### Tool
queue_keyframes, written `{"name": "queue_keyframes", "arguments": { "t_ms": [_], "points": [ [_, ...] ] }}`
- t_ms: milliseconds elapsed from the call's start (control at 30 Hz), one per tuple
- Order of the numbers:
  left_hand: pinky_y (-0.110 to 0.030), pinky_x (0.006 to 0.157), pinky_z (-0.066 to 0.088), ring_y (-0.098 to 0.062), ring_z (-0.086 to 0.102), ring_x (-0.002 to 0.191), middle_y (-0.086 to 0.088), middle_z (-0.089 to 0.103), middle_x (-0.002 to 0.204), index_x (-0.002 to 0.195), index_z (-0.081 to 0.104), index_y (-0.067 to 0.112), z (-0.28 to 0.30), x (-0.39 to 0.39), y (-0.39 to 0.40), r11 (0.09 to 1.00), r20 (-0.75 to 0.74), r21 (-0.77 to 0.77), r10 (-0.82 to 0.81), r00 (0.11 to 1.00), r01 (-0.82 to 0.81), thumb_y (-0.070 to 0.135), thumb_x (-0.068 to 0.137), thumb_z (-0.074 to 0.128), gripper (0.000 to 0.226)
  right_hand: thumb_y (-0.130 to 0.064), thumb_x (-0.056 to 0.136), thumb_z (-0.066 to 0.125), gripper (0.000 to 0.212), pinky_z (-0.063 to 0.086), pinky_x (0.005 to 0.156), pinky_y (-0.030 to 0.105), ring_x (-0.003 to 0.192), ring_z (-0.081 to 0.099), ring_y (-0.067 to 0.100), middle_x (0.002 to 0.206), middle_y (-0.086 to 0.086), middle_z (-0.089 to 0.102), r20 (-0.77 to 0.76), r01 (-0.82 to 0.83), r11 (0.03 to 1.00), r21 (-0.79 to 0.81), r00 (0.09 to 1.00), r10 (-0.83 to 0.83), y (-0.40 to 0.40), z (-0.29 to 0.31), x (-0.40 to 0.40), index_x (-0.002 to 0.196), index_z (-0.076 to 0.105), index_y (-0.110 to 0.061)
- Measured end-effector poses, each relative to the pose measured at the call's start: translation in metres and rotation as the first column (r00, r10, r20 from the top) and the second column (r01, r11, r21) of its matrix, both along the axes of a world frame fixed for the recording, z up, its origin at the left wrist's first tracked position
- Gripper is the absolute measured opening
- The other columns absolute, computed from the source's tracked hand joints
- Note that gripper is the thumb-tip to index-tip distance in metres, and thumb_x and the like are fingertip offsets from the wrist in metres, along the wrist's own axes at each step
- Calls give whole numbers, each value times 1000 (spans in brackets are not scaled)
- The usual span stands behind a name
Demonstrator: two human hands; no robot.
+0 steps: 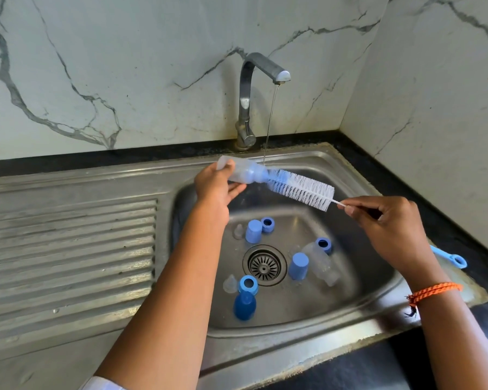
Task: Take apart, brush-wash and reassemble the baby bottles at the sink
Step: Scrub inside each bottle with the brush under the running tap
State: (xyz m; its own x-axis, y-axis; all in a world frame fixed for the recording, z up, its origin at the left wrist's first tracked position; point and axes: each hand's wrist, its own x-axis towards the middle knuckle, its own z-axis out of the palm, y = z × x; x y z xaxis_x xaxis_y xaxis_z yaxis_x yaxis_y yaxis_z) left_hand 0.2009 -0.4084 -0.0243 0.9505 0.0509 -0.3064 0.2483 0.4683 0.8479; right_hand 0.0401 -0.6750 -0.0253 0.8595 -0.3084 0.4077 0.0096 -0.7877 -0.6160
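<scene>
I see left hand (216, 182) gripping clear bottle (238, 173) over the far sink (358, 313) | right hand (389, 218) pinching bottle brush (302, 190) stem, tip inside bottle neck | tap (251, 99) trickling | caps, rings, teats, second bottle (321, 263) in basin

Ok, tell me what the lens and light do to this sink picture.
Head view: wide-angle bending curves the stainless steel sink rim and black counter edge; soft daylight, faint shadows; dull glare on the curved chrome tap; the clear bottle in the left hand looks slightly blurred; the white-and-blue bristle brush, pinched by the right hand, stays sharp.
</scene>
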Motion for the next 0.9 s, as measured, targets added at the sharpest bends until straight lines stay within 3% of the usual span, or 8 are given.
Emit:
{"name": "queue_keyframes", "arguments": {
  "t_ms": [200,333,467,667,900],
  "points": [
    [-45,83,65,-36,69,109,-14,61,129,143,58,19,2,2,-3,992,-50,-66,100,994,-103,11,103,64,41,-24,94,77,14,54,67,38,75,67,10,86,-16,77,-51,-10,1000,3,999,10,-1,4,-2,103,84,-33],
    [-48,90,62,-37,63,116,-16,56,136,138,58,15,-3,6,5,974,-84,-127,176,981,-185,12,108,55,31,-30,95,77,12,60,78,50,83,72,17,90,-15,78,-50,75,996,39,996,-73,-17,7,-9,103,84,-35],
    [-51,96,59,-34,62,107,-18,53,136,141,55,13,-3,2,0,967,-108,-237,72,992,-96,9,107,55,34,-26,95,76,14,59,78,48,85,72,20,92,-11,79,-68,64,998,17,996,-63,-8,5,-8,104,84,-33],
    [-58,100,55,-46,59,125,-27,54,136,141,53,4,-1,-10,-23,908,-185,-415,-26,982,-54,5,106,56,35,-26,97,74,15,58,74,43,87,69,23,98,-9,79,-48,165,986,-21,985,-165,-7,4,-10,107,83,-33],
    [-53,98,58,-45,61,124,-26,59,138,142,53,1,-3,-7,-24,908,-215,-417,-46,976,-49,7,107,54,35,-29,96,74,15,51,70,37,90,69,22,101,-9,80,9,213,977,-29,977,-212,-5,6,-11,106,82,-36]
  ]
}}
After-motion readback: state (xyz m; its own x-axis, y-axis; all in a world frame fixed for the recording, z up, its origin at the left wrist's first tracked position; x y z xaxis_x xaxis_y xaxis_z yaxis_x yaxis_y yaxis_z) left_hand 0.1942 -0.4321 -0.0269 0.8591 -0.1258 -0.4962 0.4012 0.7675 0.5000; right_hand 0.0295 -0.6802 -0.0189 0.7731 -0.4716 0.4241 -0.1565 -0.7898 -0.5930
